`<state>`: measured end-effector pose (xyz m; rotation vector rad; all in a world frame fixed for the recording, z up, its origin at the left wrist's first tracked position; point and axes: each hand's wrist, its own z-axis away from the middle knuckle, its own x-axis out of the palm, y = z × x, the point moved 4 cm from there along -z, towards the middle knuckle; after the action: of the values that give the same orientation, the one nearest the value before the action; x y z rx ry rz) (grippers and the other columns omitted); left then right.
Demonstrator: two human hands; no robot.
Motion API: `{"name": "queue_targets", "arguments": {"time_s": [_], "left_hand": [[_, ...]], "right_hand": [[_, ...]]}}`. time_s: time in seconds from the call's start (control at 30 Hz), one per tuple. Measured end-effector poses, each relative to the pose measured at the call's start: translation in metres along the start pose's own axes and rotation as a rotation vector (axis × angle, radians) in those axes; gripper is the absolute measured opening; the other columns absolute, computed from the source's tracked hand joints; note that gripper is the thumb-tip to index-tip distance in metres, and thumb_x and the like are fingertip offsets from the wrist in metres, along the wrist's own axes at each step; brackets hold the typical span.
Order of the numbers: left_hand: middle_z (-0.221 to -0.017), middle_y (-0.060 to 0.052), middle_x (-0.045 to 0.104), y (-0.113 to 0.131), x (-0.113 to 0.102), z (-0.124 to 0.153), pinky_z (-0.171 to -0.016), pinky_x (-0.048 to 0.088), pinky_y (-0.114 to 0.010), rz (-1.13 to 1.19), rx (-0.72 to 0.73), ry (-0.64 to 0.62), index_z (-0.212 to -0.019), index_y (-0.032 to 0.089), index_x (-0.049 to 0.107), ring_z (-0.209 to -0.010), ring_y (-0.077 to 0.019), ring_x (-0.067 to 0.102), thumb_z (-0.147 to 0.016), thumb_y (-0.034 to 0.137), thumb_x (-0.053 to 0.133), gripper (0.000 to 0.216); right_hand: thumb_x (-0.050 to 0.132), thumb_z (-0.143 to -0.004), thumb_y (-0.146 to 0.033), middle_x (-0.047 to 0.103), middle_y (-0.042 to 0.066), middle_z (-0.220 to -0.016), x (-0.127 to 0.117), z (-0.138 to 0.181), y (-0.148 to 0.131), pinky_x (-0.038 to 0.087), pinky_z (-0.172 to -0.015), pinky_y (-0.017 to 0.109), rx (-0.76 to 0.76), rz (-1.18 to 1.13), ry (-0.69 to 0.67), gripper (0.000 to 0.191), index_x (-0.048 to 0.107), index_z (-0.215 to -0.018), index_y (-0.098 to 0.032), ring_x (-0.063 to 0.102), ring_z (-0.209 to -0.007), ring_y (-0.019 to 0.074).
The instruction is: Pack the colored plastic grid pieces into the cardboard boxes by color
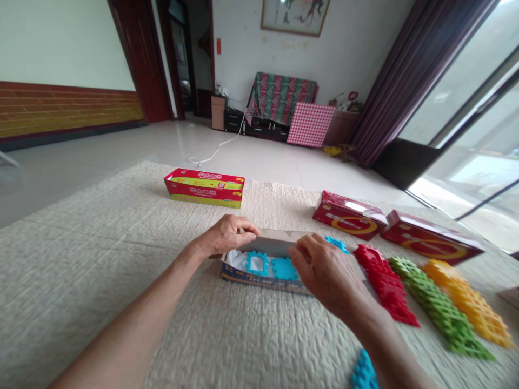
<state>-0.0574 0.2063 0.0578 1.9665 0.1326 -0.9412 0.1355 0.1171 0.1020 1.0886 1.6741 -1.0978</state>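
Note:
A long dark blue cardboard box [259,281] lies on the pale quilted cover, its top side open. Inside it are blue plastic interlocking tiles, one a square frame [257,263] and one a solid piece [284,268], beside crumpled white lining [236,260]. My left hand [227,236] pinches the left end of the raised box flap [275,235] along the far side. Curled over the same flap further right is my right hand [322,266], its fingertips partly hidden. More blue tiles [336,244] show just beyond my right hand.
Rows of red [385,283], green [441,308] and yellow tiles [470,300] lie to the right. Beyond them stand two dark red boxes [349,214] [432,236]. A red and yellow-green box [205,187] sits far left. Blue tiles [364,370] lie under my right forearm.

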Motion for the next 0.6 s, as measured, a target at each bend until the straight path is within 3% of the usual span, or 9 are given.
{"name": "queue_targets", "arguments": {"time_s": [0.13, 0.33, 0.47, 0.6], "left_hand": [[-0.086, -0.002, 0.073, 0.000, 0.000, 0.001, -0.075, 0.048, -0.027, 0.000, -0.009, 0.008, -0.088, 0.020, 0.074, -0.080, -0.0156, 0.065, -0.078, 0.022, 0.057, 0.020], [-0.085, -0.002, 0.073, 0.001, 0.000, 0.001, -0.075, 0.048, -0.027, -0.008, -0.001, -0.004, -0.088, 0.020, 0.074, -0.079, -0.0154, 0.064, -0.078, 0.021, 0.057, 0.020], [-0.085, -0.002, 0.073, 0.001, 0.000, 0.001, -0.073, 0.047, -0.026, 0.004, 0.000, -0.010, -0.089, 0.019, 0.074, -0.080, -0.0156, 0.064, -0.078, 0.020, 0.057, 0.020], [-0.084, -0.002, 0.073, 0.003, -0.001, 0.000, -0.071, 0.046, -0.026, 0.009, -0.002, -0.002, -0.087, 0.019, 0.074, -0.078, -0.0153, 0.064, -0.077, 0.019, 0.056, 0.020]], "right_hand": [[0.046, -0.085, -0.021, 0.060, 0.002, -0.066, 0.011, -0.008, -0.007, 0.031, -0.055, 0.026, -0.132, -0.072, -0.127, 0.025, 0.061, -0.065, -0.019, 0.052, -0.058, 0.0106], [0.053, -0.076, -0.018, 0.052, -0.001, -0.047, 0.026, -0.029, -0.019, 0.022, -0.046, 0.026, -0.122, 0.050, -0.233, 0.023, 0.064, -0.057, -0.019, 0.042, -0.043, 0.0079], [0.052, -0.081, -0.024, 0.057, -0.001, -0.052, -0.001, -0.025, 0.001, 0.028, -0.046, 0.024, -0.111, -0.013, -0.209, 0.024, 0.066, -0.062, -0.021, 0.047, -0.046, 0.0087], [0.053, -0.082, -0.033, 0.062, -0.002, -0.059, -0.042, -0.004, 0.059, 0.036, -0.048, 0.023, -0.060, -0.017, -0.028, 0.021, 0.068, -0.072, -0.022, 0.053, -0.049, 0.0103]]}}
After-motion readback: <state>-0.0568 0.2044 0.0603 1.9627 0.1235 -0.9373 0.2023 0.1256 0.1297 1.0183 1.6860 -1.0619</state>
